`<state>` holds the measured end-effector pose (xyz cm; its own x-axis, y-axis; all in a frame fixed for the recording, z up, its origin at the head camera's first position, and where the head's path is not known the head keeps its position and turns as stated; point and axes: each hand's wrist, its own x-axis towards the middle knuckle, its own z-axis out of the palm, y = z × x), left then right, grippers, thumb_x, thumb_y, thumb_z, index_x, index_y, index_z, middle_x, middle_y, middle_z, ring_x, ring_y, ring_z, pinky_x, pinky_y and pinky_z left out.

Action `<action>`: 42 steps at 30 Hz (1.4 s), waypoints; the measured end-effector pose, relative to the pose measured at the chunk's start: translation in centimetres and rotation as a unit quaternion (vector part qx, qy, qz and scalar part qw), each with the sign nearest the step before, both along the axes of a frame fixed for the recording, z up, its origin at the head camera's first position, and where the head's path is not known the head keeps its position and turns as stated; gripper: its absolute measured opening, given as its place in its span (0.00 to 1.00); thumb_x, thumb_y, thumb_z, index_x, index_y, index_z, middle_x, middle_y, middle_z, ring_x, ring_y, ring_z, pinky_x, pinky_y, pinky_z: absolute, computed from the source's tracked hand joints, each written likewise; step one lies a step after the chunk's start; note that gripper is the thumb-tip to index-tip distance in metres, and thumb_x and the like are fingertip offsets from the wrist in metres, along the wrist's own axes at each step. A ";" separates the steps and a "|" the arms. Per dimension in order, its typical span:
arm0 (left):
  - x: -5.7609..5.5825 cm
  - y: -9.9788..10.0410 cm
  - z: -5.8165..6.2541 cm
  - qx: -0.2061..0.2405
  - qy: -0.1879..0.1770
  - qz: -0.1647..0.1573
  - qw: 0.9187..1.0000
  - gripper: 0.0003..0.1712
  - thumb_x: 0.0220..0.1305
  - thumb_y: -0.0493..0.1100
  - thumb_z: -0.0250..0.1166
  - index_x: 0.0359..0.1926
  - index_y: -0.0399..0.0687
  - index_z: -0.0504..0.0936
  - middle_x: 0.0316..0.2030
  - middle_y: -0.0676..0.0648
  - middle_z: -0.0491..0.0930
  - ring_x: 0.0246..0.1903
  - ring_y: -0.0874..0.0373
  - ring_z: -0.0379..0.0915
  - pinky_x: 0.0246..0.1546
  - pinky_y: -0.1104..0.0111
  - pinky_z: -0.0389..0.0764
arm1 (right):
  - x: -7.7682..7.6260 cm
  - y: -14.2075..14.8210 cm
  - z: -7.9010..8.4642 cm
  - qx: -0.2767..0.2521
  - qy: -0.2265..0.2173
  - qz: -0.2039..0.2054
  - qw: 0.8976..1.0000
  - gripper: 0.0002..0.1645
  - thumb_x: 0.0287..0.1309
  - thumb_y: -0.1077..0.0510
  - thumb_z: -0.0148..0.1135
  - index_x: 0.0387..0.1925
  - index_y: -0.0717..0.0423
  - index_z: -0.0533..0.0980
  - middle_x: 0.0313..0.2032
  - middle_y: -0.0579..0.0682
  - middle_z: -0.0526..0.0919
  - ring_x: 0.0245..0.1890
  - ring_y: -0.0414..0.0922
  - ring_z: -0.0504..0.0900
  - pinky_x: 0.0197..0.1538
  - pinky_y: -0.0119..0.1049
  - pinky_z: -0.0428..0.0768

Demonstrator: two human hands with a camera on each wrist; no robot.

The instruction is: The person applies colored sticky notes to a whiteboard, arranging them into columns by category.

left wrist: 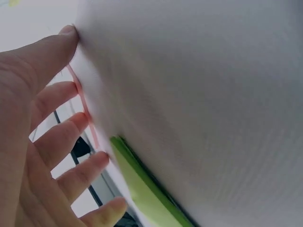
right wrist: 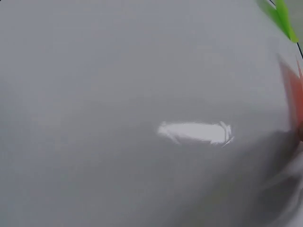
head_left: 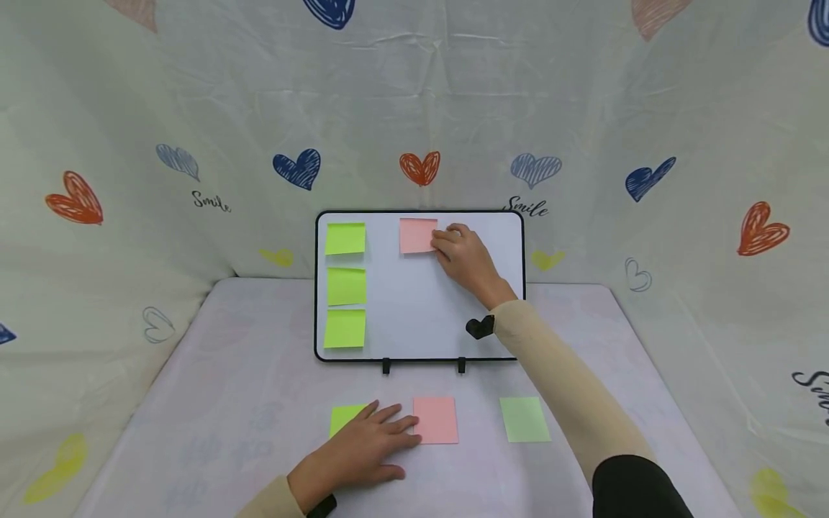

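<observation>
On the upright whiteboard (head_left: 414, 309), a pink sticky note (head_left: 416, 236) sits in the top row, right of the middle of the frame's left half. My right hand (head_left: 466, 260) pinches its right edge with curled fingers; in the right wrist view only a fingertip (right wrist: 301, 131) and part of the pink note show. My left hand (head_left: 365, 450) rests on the table with fingers spread. It partly covers a yellow-green sticky pad (head_left: 345, 417), and its fingertips reach the left edge of a pink sticky pad (head_left: 437, 421). The left wrist view shows the green pad (left wrist: 147, 194) beyond the fingers.
Three yellow-green notes (head_left: 345, 286) form a column down the board's left side. A pale green sticky pad (head_left: 524, 419) lies on the table (head_left: 259, 374) at right. Small black feet (head_left: 386, 365) hold up the board. A heart-print cloth (head_left: 363, 93) hangs behind and at the sides.
</observation>
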<state>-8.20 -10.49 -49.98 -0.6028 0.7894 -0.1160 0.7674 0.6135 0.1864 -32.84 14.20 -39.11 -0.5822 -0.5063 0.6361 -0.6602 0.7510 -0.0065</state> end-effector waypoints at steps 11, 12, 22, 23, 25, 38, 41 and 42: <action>0.2 0.6 0.5 -0.024 0.100 -0.047 0.994 0.32 0.65 0.66 0.67 0.67 0.64 0.78 0.69 0.55 0.76 0.67 0.51 0.74 0.63 0.45 0.78 | 0.9 1.7 -2.6 0.093 0.090 0.009 0.992 0.24 0.67 0.58 0.67 0.63 0.59 0.80 0.65 0.54 0.81 0.68 0.62 0.75 0.60 0.54 0.82; 0.2 0.5 0.6 -0.024 0.100 -0.053 0.993 0.32 0.66 0.66 0.67 0.68 0.63 0.78 0.69 0.55 0.76 0.67 0.51 0.74 0.62 0.46 0.78 | 1.1 1.8 -2.7 0.099 0.088 0.008 0.991 0.25 0.67 0.57 0.66 0.64 0.60 0.79 0.65 0.54 0.80 0.69 0.62 0.74 0.61 0.54 0.81; -4.1 -1.1 4.9 0.028 0.144 -0.051 0.988 0.33 0.70 0.65 0.62 0.68 0.55 0.78 0.66 0.52 0.79 0.66 0.50 0.75 0.62 0.50 0.79 | 1.5 1.7 -3.5 0.114 0.074 0.007 0.991 0.31 0.70 0.51 0.63 0.69 0.59 0.73 0.70 0.56 0.75 0.73 0.62 0.69 0.70 0.55 0.74; -5.2 -1.2 5.7 0.040 0.162 -0.048 0.985 0.33 0.70 0.64 0.63 0.67 0.54 0.79 0.65 0.52 0.80 0.65 0.49 0.76 0.62 0.50 0.80 | 1.6 1.7 -3.6 0.115 0.075 0.006 0.990 0.32 0.70 0.50 0.63 0.70 0.59 0.73 0.70 0.56 0.75 0.73 0.62 0.69 0.70 0.55 0.73; -7.4 -1.4 7.4 0.064 0.194 -0.037 0.978 0.31 0.69 0.61 0.66 0.65 0.51 0.81 0.63 0.50 0.82 0.63 0.48 0.78 0.60 0.51 0.81 | 1.7 1.6 -3.6 0.116 0.077 0.000 0.990 0.33 0.70 0.48 0.63 0.70 0.60 0.73 0.70 0.55 0.74 0.74 0.62 0.68 0.71 0.55 0.72; -18.1 0.8 11.9 0.092 0.259 0.121 0.954 0.34 0.74 0.62 0.60 0.71 0.47 0.75 0.67 0.45 0.78 0.72 0.43 0.67 0.69 0.45 0.71 | 1.6 1.3 -3.8 0.106 0.046 -0.023 0.993 0.35 0.70 0.48 0.62 0.72 0.58 0.70 0.73 0.54 0.71 0.76 0.61 0.64 0.76 0.55 0.65; -19.5 1.9 12.1 0.069 0.253 0.157 0.952 0.38 0.76 0.65 0.54 0.75 0.48 0.70 0.71 0.46 0.73 0.76 0.44 0.60 0.73 0.46 0.66 | 1.8 1.2 -4.0 0.105 0.036 -0.027 0.993 0.35 0.71 0.47 0.61 0.73 0.58 0.70 0.73 0.53 0.70 0.77 0.60 0.62 0.77 0.55 0.63; -19.9 2.3 12.1 0.064 0.248 0.170 0.952 0.38 0.76 0.66 0.52 0.76 0.49 0.68 0.73 0.47 0.71 0.77 0.44 0.57 0.75 0.46 0.63 | 1.8 1.2 -4.1 0.102 0.035 -0.026 0.994 0.35 0.71 0.47 0.61 0.73 0.58 0.70 0.73 0.53 0.70 0.77 0.61 0.62 0.77 0.55 0.63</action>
